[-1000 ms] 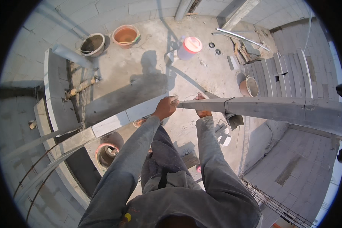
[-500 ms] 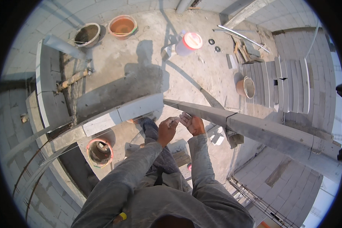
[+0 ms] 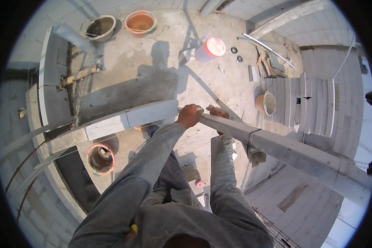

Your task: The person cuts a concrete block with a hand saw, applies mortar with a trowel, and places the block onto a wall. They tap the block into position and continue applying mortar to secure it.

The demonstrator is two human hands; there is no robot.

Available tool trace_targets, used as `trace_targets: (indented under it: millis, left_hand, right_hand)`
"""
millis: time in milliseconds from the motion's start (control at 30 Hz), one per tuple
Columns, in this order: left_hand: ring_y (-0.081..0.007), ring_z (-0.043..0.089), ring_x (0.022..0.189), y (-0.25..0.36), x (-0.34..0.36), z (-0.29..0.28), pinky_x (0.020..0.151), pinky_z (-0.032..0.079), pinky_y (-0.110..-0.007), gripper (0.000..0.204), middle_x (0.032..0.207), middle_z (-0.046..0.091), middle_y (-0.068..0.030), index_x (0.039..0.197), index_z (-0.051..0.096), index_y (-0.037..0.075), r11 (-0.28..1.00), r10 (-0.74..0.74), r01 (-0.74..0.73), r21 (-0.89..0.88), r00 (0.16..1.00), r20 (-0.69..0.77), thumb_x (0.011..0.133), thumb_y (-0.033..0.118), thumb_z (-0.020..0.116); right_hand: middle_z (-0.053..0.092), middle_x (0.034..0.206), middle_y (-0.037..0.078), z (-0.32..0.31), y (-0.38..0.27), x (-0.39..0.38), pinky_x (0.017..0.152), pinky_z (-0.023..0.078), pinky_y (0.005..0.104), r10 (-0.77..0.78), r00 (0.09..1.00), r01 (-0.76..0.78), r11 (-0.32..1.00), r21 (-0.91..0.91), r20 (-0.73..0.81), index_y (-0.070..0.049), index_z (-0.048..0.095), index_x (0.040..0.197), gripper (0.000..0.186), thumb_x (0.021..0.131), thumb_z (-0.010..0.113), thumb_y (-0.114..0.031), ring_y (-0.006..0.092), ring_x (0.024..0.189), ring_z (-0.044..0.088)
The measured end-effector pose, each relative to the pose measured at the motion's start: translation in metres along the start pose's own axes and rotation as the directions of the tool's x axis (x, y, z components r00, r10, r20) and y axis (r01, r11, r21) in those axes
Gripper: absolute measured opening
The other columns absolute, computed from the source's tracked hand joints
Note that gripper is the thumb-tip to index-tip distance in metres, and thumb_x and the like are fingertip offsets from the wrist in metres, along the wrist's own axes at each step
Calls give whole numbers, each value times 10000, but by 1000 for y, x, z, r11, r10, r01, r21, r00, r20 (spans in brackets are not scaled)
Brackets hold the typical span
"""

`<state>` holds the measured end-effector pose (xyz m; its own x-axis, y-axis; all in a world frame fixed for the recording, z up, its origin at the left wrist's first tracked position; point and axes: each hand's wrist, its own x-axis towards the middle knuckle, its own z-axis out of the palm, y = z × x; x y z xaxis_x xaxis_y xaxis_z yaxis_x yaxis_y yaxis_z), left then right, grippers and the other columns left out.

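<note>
My left hand (image 3: 189, 116) is closed at the near end of a long grey beam (image 3: 273, 142), beside the white block row (image 3: 149, 114). A small pale patch shows at its fingertips; I cannot make out what it is. My right hand (image 3: 218, 112) is just right of it, fingers curled at the beam's far edge. The beam hides the middle of that hand, and its wrist shows below the near edge. Whether the right fingers grip the beam or something small is hidden.
A mortar bucket (image 3: 101, 160) stands at the lower left. Two tubs (image 3: 100, 28) (image 3: 140, 23), a lidded pink-and-clear jug (image 3: 210, 50) and a small bucket (image 3: 265, 103) stand on the floor beyond. Grey blocks (image 3: 318, 105) are stacked at right, near loose metal bars (image 3: 268, 50).
Both hands have moved up and away from my body to the beam's end. The right hand, earlier open with its palm up, now has curled fingers and is partly behind the beam.
</note>
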<state>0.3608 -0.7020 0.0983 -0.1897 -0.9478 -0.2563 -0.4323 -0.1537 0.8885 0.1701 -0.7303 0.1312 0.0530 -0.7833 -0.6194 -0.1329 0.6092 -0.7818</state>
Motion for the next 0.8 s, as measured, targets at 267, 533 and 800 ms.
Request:
trace_targets:
  millis: [267,533,800]
  left_hand:
    - [-156,651,767,9,-110,29,705,520,-294,169,888,728,-116,1041,723,-7,838,-197,63,-543,961,-193,962,130,664]
    - [-305,690,1056,35,-131,22,851,587,-394,398,1150,719,-119,1237,694,96,943,285,-311,-119,939,-193,864,-19,616]
    - [-300,670,973,58,-75,-26,851,534,-443,275,982,721,-81,1137,736,91,940,258,-133,313,880,-399,878,175,700]
  right_hand:
    - [680,1171,151,-20,130,16,1003,536,508,-3,907,-320,645,694,421,-66,565,1283,438,974,647,-366,342,1095,664]
    - [524,813,13,-25,85,-21,542,378,277,-583,812,544,729,-417,39,-44,616,1133,197,1020,545,-189,121,660,463]
    - [471,737,-13,-14,40,-64,512,277,251,-275,959,280,956,87,-69,-29,636,1100,286,1034,583,-303,79,591,361]
